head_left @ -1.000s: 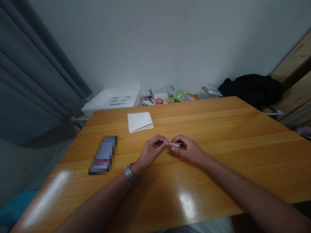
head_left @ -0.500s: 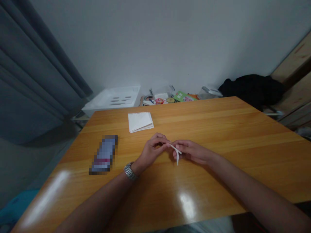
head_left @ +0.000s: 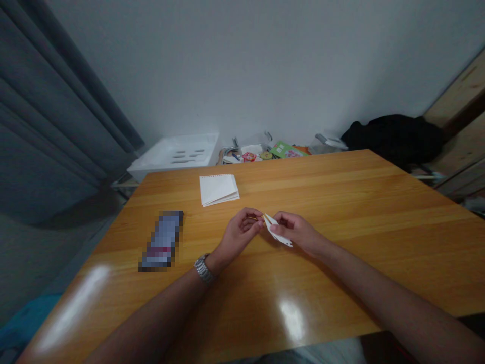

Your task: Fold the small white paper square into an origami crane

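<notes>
A small folded piece of white paper (head_left: pixel 283 239) is held above the table in front of me. My right hand (head_left: pixel 299 231) grips it, the thumb lying across its upper face and the fingers behind. At the paper's left end, the thumb and fingertips of my left hand (head_left: pixel 242 230) are pinched together on its tip; exactly how they hold it is partly hidden. A metal-band watch (head_left: pixel 204 268) is on my left wrist. Beyond the hands lies a stack of loose white notebook sheets (head_left: pixel 217 189), with punched holes along the far edge.
A pixelated phone-like object (head_left: pixel 162 241) rests on the wooden table (head_left: pixel 341 192) at left. Behind the table's far edge stand a white plastic tray (head_left: pixel 174 151), assorted small items with a green booklet (head_left: pixel 286 150), and a dark cloth heap (head_left: pixel 394 139). A grey curtain (head_left: pixel 56 101) hangs left.
The folded paper has turned in my fingers: its hanging flap no longer points down, and its white face now shows. My right hand has shifted its grip; the left stays nearly in place.
</notes>
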The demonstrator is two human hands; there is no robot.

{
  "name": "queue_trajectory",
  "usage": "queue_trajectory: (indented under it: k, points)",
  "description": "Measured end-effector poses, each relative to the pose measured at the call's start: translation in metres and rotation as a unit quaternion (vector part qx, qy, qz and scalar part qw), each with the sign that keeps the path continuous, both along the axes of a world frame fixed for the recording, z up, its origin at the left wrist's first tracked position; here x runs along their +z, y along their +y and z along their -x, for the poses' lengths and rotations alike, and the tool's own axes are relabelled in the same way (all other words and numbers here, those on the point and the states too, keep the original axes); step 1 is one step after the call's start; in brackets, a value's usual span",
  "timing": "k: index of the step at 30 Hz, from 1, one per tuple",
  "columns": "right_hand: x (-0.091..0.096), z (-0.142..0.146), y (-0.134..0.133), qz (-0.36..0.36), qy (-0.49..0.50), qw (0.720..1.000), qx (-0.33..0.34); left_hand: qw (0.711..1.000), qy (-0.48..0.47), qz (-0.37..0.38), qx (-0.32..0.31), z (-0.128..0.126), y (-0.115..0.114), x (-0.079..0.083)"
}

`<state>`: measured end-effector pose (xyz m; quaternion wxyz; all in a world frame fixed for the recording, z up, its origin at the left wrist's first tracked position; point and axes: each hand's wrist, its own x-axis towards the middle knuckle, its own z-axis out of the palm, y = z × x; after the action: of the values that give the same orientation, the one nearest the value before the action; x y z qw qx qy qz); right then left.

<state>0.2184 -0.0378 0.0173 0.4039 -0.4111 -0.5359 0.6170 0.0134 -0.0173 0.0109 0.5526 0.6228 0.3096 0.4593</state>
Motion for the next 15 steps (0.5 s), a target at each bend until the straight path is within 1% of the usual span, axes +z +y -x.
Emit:
queue_trajectory:
  k: [6,9,15]
  points:
    - [0.0037,0.0031,-0.0027,-0.002,-0.011,1.000,0.004,1.000,0.028,-0.012,0.001,-0.0004,-0.0020,0.0018]
    - [0.0050,0.0042,-0.0031,0.004,-0.007,1.000,0.009,1.000,0.021,-0.015,0.001,-0.0006,-0.0017,0.0010]
    - [0.0051,0.0043,-0.0036,0.007,-0.015,1.000,0.021,1.000,0.009,-0.011,-0.023,-0.0009,-0.0008,0.0007]
